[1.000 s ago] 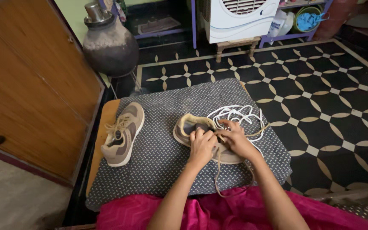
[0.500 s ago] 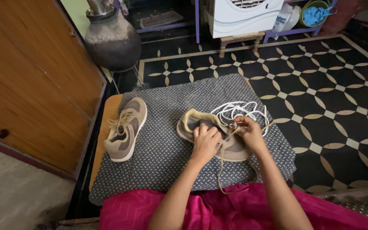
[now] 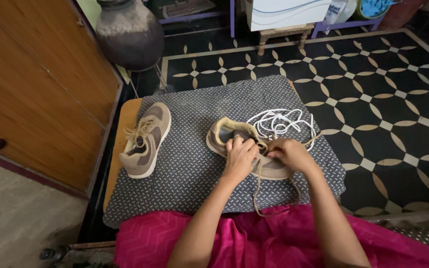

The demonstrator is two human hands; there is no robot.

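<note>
Black floor [image 3: 373, 99] with cream diamond-pattern tiles, wooden cabinet door [image 3: 31, 89] at left. Low wooden desk [image 3: 125, 124] covered by a grey dotted cloth [image 3: 194, 164]. Big dark round metal pot [image 3: 129, 31] on the floor beyond the desk, far left. White boxy appliance [image 3: 286, 11] on a small wooden stool at top. Pink garment [image 3: 254, 243] across the person's lap at the near edge.

Two beige-and-brown fabric sneakers on the cloth. Laced sneaker [image 3: 146, 139] lies at the left, well apart from the hands, toe pointing away, tan lace in place. Second sneaker [image 3: 239, 149] sits at centre-right, directly under both hands, heel opening toward far left. Tan shoelace [image 3: 259, 188] runs from it and loops down toward the lap. Loose pile of white cord [image 3: 279, 123] just beyond this sneaker, touching or almost touching it.

Left hand [image 3: 239, 156] curled, pressing down on the sneaker's tongue area, fingers together on the shoe. Right hand [image 3: 289, 154] fingers pinched closed on the tan shoelace at the eyelets. Hands just beside each other.
</note>
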